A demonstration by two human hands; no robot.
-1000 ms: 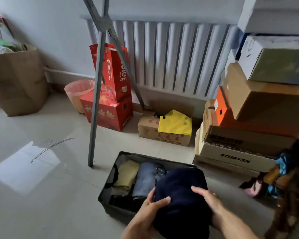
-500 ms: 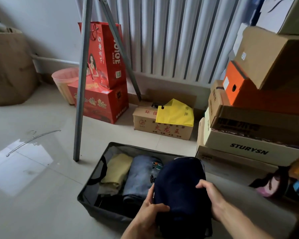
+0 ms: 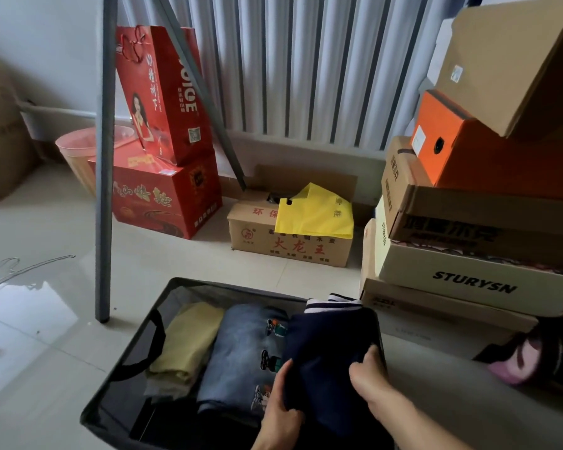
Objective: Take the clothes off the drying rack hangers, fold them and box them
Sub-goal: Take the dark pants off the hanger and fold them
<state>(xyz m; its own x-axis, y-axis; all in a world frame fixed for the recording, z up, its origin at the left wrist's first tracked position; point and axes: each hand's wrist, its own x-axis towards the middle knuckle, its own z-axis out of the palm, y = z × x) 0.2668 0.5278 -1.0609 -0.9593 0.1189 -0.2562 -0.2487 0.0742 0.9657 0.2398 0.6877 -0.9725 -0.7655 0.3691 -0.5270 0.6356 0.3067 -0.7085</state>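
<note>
A black fabric storage box (image 3: pixel 134 378) stands on the floor below me. Inside it lie a folded yellow garment (image 3: pixel 187 342) at the left and folded blue jeans (image 3: pixel 241 352) with small cartoon prints in the middle. A folded navy garment (image 3: pixel 329 349) with a striped white collar sits at the right end of the box. My left hand (image 3: pixel 281 414) grips its left edge and my right hand (image 3: pixel 371 381) grips its right edge. The drying rack's grey legs (image 3: pixel 104 190) stand just behind the box.
A wire hanger (image 3: pixel 30 267) lies on the tiled floor at the left. Stacked cardboard boxes (image 3: pixel 468 254) rise close on the right. Red gift boxes (image 3: pixel 163 196), a pink bin (image 3: pixel 78 157) and a carton with a yellow bag (image 3: pixel 316 216) line the radiator wall.
Both hands have lowered the folded navy garment into the right end of the box. The view has moved closer and tilted down.
</note>
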